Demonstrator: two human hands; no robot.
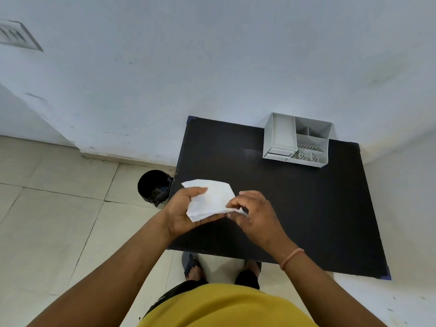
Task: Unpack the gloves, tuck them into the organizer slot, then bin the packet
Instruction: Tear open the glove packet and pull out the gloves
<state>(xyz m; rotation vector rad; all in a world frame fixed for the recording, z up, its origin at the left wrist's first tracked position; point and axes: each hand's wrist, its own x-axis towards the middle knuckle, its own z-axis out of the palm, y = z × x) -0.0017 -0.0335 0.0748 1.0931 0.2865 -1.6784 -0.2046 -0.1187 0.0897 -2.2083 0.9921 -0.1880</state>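
Clearly the unpacking step is in hand, to judge from the head view, the only one given; the white packet (pixel 208 199) is held above the near left part of the black table (pixel 306 208), not resting on it; the left hand (pixel 186 212) cradles it from below and the left, thumb laid over its upper face and fingers curled under its lower edge; the right hand (pixel 256 217) has thumb and forefinger pressed together on the packet's right-hand edge, the other fingers loosely bent, as if working at an opening. No gloves show outside the packet, and whether it has been opened at all I cannot tell; so I judge the task to be near its start.

The next move, as I read it, calls for parting that pinched edge while the left hand keeps the packet steady, then drawing the contents out without letting the thin wrapper crumple or slip.

As for containers: the grey organizer (pixel 297 140) stands at the far right of the table against the wall, well apart from the hands; its tall left slot and its smaller right compartments look empty, some with perforated floors; the black bin (pixel 154 187) sits on the tiled floor just beside the table's left edge, lined with a dark bag; what lies in it is too dark to make out.
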